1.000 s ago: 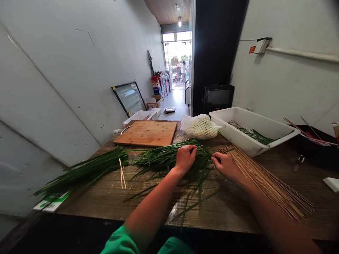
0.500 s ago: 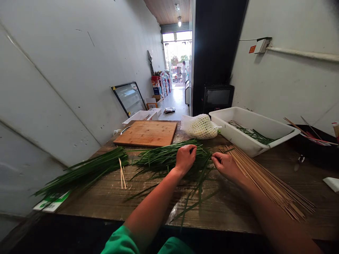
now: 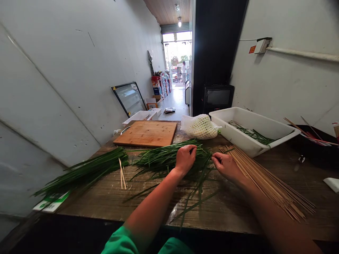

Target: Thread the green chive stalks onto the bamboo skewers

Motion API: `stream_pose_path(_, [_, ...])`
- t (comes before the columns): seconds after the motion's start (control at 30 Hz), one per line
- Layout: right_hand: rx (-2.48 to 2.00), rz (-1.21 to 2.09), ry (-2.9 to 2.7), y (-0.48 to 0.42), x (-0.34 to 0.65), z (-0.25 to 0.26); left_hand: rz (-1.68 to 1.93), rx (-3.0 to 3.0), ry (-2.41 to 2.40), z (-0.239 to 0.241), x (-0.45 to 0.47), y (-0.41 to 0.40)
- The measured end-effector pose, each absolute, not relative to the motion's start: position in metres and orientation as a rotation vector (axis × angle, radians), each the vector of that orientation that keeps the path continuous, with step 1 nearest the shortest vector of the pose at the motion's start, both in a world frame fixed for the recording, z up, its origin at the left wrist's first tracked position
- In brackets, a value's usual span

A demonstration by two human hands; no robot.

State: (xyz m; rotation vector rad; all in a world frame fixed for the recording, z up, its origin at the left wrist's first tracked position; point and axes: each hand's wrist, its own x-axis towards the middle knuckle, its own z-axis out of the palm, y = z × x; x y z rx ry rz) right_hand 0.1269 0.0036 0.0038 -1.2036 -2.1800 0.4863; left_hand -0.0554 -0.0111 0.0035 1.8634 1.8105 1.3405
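My left hand [image 3: 185, 156] is closed in a pinch over a loose pile of garlic chives [image 3: 156, 158], its fingertips on the thin green leaves. Just to the right, my right hand [image 3: 224, 164] pinches the chives at the pile's right end; the exact strands between the fingers are too small to make out. Several leaves trail toward the table's front edge. Beneath and beside my right forearm lies a fanned bundle of bamboo skewers [image 3: 265, 180]. A second bunch of chives [image 3: 87, 169] rests at the left, with a few loose skewers [image 3: 122, 174] beside it.
A wooden cutting board [image 3: 147, 133] lies at the back of the table [image 3: 106, 204]. Right of it are produce in white foam netting [image 3: 200, 127] and a white tub [image 3: 254, 130] with some chives inside. A dark container [image 3: 315, 148] holding sticks stands far right.
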Motion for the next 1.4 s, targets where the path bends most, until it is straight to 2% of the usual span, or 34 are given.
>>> stream_pose_path(1.4, [-1.215, 0.433, -2.154, 0.005, 0.126, 0.002, 1.319, 1.968, 1.717, -0.001, -0.044, -0.018])
